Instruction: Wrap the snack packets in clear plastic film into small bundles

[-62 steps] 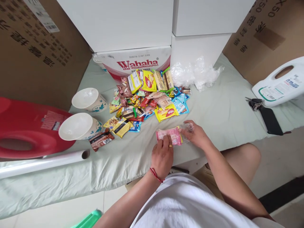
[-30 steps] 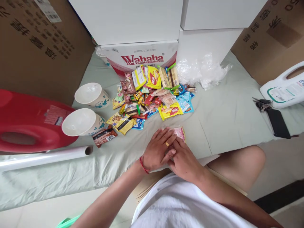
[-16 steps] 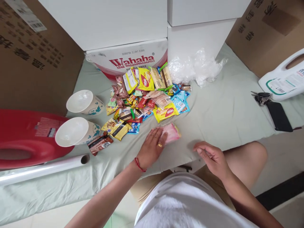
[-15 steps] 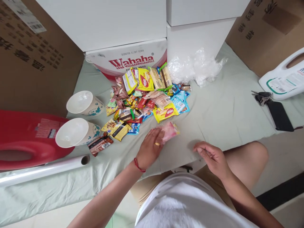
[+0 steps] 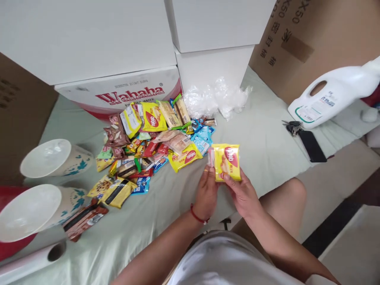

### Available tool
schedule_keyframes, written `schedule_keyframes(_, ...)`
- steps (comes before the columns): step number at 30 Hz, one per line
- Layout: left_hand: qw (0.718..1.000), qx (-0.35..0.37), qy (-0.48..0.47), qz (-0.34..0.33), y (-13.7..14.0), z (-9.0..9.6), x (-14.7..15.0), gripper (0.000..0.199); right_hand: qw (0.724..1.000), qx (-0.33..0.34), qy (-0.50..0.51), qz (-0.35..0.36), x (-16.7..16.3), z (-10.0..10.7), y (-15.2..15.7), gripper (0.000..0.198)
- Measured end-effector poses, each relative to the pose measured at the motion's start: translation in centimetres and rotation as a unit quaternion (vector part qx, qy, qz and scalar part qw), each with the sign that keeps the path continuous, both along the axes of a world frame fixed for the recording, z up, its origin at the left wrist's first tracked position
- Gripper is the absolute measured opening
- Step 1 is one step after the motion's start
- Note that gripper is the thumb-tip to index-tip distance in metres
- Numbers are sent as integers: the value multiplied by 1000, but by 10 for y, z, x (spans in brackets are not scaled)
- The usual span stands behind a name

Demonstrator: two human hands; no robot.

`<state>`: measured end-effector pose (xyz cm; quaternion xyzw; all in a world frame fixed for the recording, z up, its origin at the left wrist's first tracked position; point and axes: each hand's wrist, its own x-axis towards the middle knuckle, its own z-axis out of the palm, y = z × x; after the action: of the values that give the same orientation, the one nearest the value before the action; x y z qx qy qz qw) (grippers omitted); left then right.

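A yellow snack packet with a red label (image 5: pixel 228 158) is held up in front of me, between both hands. My right hand (image 5: pixel 242 192) grips it by the lower right, thumb on its front. My left hand (image 5: pixel 207 190) is closed at its lower left edge, fingers partly hidden. Along that edge shows a strip of a pinkish wrapper (image 5: pixel 211 156); whether it is a second packet cannot be made out. Beyond my hands, another yellow packet (image 5: pixel 185 157) lies at the near side of a heap of mixed wrapped snacks (image 5: pixel 148 146).
Two paper tubs (image 5: pixel 75 160) lie tipped at the left, near a cardboard roll (image 5: pixel 35 259). Behind the heap stand a Wahaha carton (image 5: pixel 130 93) and crumpled clear plastic (image 5: pixel 216 99). Keys (image 5: pixel 293 127), a black phone-like object (image 5: pixel 312 145) and a white jug (image 5: pixel 329 95) are at the right.
My left hand has lifted from the cloth, where it held a pinkish packet. My right hand has come in and closed on the yellow packet now showing. The view has turned right.
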<state>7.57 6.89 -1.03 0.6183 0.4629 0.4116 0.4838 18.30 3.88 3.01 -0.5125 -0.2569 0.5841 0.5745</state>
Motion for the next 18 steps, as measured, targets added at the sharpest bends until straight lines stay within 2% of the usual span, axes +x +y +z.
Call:
schedule_keyframes(4,1000,-10,-9,4,23,-13,34,34,994,3,-68,-84,46,-6,15,55)
schedule_keyframes(6,1000,21,12,-8,31,-17,45,25,985,-5,-132,-110,87,-11,33,52)
schedule_keyframes(9,992,97,60,-49,33,-18,49,15,961,-42,-224,-156,164,-22,77,52)
schedule_keyframes(12,983,129,84,-96,26,-20,43,17,936,-102,-282,-184,233,-29,139,46)
schedule_keyframes(14,984,124,90,-91,20,-25,40,21,925,-119,-309,-187,265,-30,189,36)
schedule_keyframes(16,987,108,84,-88,15,-34,40,24,918,-108,-334,-185,282,-27,246,28)
schedule_keyframes(18,993,45,73,-82,12,-48,45,25,911,-78,-365,-177,287,-24,310,24)
